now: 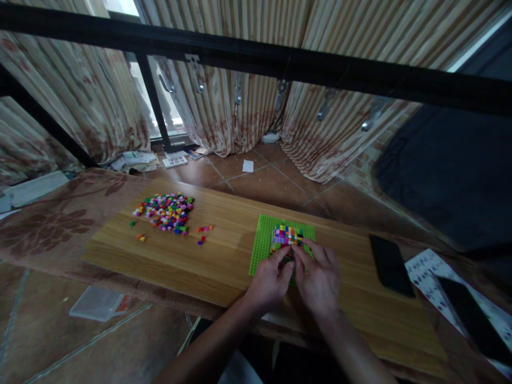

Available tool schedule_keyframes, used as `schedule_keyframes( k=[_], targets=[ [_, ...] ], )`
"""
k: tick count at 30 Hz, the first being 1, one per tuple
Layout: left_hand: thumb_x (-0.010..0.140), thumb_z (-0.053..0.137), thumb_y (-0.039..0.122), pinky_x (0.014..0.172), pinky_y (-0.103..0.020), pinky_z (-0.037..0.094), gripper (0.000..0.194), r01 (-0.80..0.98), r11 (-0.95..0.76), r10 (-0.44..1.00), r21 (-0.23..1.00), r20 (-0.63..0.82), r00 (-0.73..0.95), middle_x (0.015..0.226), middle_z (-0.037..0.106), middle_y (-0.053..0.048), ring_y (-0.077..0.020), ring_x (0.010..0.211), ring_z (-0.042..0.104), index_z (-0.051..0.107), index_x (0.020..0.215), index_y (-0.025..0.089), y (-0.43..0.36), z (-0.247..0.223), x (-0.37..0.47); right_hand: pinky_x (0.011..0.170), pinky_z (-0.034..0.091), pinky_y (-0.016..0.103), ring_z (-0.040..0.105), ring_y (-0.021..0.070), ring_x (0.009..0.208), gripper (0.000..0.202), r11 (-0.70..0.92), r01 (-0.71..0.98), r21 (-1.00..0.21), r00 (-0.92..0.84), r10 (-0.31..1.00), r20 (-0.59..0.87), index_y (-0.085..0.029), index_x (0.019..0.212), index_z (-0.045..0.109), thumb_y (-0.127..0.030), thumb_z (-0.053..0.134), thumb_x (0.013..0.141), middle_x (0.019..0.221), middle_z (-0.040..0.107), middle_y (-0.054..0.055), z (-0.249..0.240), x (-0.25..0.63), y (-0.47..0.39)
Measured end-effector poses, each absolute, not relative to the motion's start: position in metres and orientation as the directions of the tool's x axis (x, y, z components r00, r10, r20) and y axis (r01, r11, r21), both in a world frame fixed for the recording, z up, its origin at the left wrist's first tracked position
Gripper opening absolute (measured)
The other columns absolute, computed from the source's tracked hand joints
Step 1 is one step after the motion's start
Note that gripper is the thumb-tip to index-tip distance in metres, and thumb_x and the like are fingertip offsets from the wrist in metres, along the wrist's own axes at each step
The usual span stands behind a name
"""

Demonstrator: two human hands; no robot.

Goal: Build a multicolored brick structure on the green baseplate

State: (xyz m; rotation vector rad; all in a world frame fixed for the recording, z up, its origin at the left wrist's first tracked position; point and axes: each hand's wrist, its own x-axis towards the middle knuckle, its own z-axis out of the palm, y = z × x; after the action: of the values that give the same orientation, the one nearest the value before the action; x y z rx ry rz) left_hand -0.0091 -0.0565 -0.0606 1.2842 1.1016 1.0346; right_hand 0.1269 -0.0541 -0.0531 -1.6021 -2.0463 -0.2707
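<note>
A block structure [286, 234] of many-coloured toy bricks stands on a green studded baseplate [261, 240]. My left hand [270, 280] is at its near left side, thumb and index finger bent together at the bricks. From the near right, my right hand [319, 272] reaches in, its fingertips pressed against the structure close to the left fingertips. Whether a small brick sits between the fingers is hidden. Further left on the wooden board lies a pile of loose bricks [168, 210], with a few stray bricks [202, 240] beside it.
The wooden board [224, 266] rests on a cloth-covered surface. A black phone [391, 265] lies to the right, near a printed sheet [428, 272] and another dark flat object [474, 317]. A black metal bar with hooks [256, 50] crosses above. A clear plastic box [98, 303] lies on the floor.
</note>
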Motion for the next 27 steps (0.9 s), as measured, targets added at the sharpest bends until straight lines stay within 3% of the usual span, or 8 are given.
schedule_keyframes(
  k=[11, 14, 16, 20, 23, 27],
  targets=[
    [0.084, 0.057, 0.033, 0.062, -0.026, 0.04, 0.041, 0.032, 0.041, 0.981, 0.999, -0.046, 0.19, 0.078, 0.067, -0.002, -0.0142, 0.057, 0.05, 0.062, 0.124, 0.022, -0.057, -0.057, -0.009, 0.083, 0.043, 0.042, 0.051, 0.0265, 0.098, 0.028, 0.262, 0.962, -0.074, -0.193, 0.847, 0.495, -0.02, 0.101, 0.071, -0.018, 0.045, 0.09, 0.11, 0.065, 0.011, -0.05, 0.122, -0.055],
    [0.082, 0.06, 0.034, 0.068, -0.025, 0.043, 0.035, -0.062, 0.041, 0.991, 0.997, -0.032, 0.133, 0.087, 0.069, -0.004, -0.0158, 0.071, 0.057, 0.067, 0.114, 0.021, -0.059, -0.058, -0.01, 0.082, 0.044, 0.042, 0.051, 0.0273, 0.1, 0.026, 0.248, 0.968, -0.046, -0.196, 0.852, 0.486, -0.02, 0.1, 0.071, -0.019, 0.047, 0.09, 0.112, 0.064, 0.011, -0.046, 0.122, -0.053],
    [0.08, 0.063, 0.037, 0.064, -0.025, 0.043, 0.032, -0.159, 0.107, 0.991, 0.981, -0.093, 0.092, 0.08, 0.067, -0.003, -0.0142, 0.067, 0.057, 0.07, 0.105, 0.019, -0.061, -0.058, -0.012, 0.083, 0.044, 0.043, 0.052, 0.0277, 0.101, 0.025, 0.243, 0.969, -0.048, -0.188, 0.849, 0.493, -0.021, 0.101, 0.071, -0.02, 0.049, 0.09, 0.116, 0.063, 0.012, -0.044, 0.122, -0.055],
    [0.074, 0.067, 0.05, 0.049, -0.022, 0.038, 0.042, -0.372, 0.365, 0.93, 0.854, -0.352, 0.105, 0.063, 0.058, 0.002, -0.0089, 0.047, 0.05, 0.066, 0.096, 0.014, -0.068, -0.056, -0.018, 0.086, 0.045, 0.043, 0.054, 0.0249, 0.101, 0.027, 0.283, 0.942, -0.182, -0.138, 0.82, 0.556, -0.02, 0.11, 0.068, -0.021, 0.049, 0.091, 0.118, 0.063, 0.011, -0.045, 0.12, -0.07],
    [0.066, 0.074, 0.052, 0.054, -0.023, 0.044, 0.049, -0.479, 0.463, 0.878, 0.746, -0.461, 0.13, 0.07, 0.064, -0.002, -0.0111, 0.055, 0.059, 0.063, 0.093, 0.013, -0.074, -0.052, -0.022, 0.086, 0.047, 0.04, 0.056, 0.0223, 0.1, 0.024, 0.36, 0.875, -0.323, -0.134, 0.822, 0.553, -0.02, 0.106, 0.069, -0.023, 0.05, 0.092, 0.114, 0.065, 0.01, -0.049, 0.113, -0.087],
    [0.066, 0.075, 0.051, 0.06, -0.024, 0.047, 0.049, -0.498, 0.508, 0.852, 0.703, -0.497, 0.166, 0.073, 0.067, -0.003, -0.0116, 0.059, 0.062, 0.062, 0.093, 0.013, -0.078, -0.046, -0.023, 0.087, 0.048, 0.039, 0.057, 0.0209, 0.101, 0.023, 0.354, 0.793, -0.496, -0.092, 0.874, 0.476, -0.021, 0.103, 0.07, -0.028, 0.051, 0.092, 0.112, 0.065, 0.008, -0.05, 0.108, -0.099]
  ],
)
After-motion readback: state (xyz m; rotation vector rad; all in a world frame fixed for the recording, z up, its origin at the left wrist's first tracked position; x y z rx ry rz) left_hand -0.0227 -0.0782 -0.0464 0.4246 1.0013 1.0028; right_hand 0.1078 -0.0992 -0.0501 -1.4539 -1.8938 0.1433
